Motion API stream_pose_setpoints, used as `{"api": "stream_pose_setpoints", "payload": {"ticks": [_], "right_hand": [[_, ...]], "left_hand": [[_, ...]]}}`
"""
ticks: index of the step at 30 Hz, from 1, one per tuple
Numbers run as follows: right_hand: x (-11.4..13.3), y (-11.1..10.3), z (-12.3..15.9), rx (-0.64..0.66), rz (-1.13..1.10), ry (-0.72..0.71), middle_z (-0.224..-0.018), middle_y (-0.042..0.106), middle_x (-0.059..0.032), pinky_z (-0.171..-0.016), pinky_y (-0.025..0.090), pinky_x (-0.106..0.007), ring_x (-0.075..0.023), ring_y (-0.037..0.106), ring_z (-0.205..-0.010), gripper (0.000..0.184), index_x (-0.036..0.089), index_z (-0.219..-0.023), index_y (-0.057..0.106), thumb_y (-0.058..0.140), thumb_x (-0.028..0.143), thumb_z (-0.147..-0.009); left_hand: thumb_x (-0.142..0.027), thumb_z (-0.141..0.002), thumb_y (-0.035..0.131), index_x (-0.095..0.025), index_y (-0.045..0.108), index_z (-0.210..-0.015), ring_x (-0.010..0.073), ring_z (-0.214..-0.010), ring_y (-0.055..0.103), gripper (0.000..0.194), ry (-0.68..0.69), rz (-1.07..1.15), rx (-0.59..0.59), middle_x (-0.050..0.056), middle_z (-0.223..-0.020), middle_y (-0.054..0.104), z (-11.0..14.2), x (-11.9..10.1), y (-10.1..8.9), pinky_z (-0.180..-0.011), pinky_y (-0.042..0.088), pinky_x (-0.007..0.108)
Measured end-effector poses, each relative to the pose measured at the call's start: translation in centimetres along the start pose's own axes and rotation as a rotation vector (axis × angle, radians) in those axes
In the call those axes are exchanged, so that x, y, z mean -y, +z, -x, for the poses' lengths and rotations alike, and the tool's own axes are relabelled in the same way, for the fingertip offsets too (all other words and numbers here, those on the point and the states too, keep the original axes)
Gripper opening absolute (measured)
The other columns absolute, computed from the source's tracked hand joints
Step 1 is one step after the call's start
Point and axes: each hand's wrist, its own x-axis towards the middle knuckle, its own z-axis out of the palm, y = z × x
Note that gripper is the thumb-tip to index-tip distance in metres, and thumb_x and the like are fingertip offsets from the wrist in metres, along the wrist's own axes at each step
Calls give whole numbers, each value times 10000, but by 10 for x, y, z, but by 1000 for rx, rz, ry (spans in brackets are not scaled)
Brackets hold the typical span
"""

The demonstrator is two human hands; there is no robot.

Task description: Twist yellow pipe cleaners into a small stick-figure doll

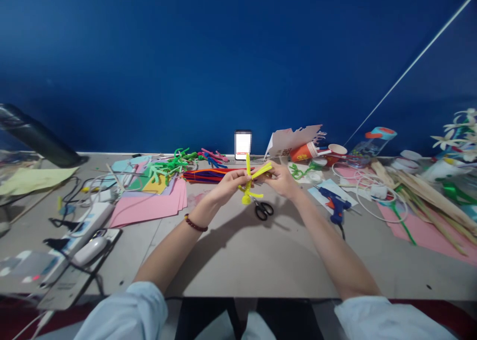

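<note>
Between my two hands, above the table, is a figure of yellow pipe cleaners (pixel 247 191) with several strands sticking out and a rounded lump at its lower end. My left hand (pixel 230 185) pinches it from the left side. From the right, my right hand (pixel 280 179) has its fingers closed on a yellow strand pointing up and right. Just below the figure lie black-handled scissors (pixel 264 211), their blades partly covered by the yellow strands. Behind my left hand is a bundle of red, orange and purple pipe cleaners (pixel 208 175).
A phone (pixel 243 145) leans on the blue wall. To the left are pink paper (pixel 149 211), green pipe cleaners (pixel 167 167) and a power strip (pixel 80 235). At right lie a blue glue gun (pixel 335 203), orange paper cups (pixel 303 152) and a coiled white cable (pixel 359 186).
</note>
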Motion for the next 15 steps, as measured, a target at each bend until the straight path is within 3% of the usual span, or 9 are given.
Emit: {"api": "stream_pose_setpoints", "payload": {"ticks": [4, 8, 15], "right_hand": [[0, -2, 0, 32, 15, -51, -831, 689, -47, -624, 426, -304, -187, 583, -738, 263, 274, -866, 762, 636, 503, -833], [1, -9, -2, 61, 63, -14, -760, 668, -46, -617, 402, -302, -185, 571, -700, 310, 237, -778, 749, 651, 529, -809], [6, -17, -4, 190, 100, 11, -735, 626, -30, -637, 399, -284, -164, 551, -686, 231, 189, -731, 693, 660, 403, -813]], "left_hand": [[-432, -695, 746, -156, 667, -726, 145, -595, 593, 289, -23, 38, 99, 56, -657, 656, 2, -2, 1, -569, 440, 270], [-434, -690, 762, -155, 656, -720, 145, -613, 597, 300, -27, 11, 142, 56, -678, 661, 6, -8, 3, -583, 441, 271], [-392, -720, 752, -117, 647, -754, 112, -632, 580, 295, -54, -112, 195, 51, -707, 669, 11, -15, 4, -610, 439, 238]]}}
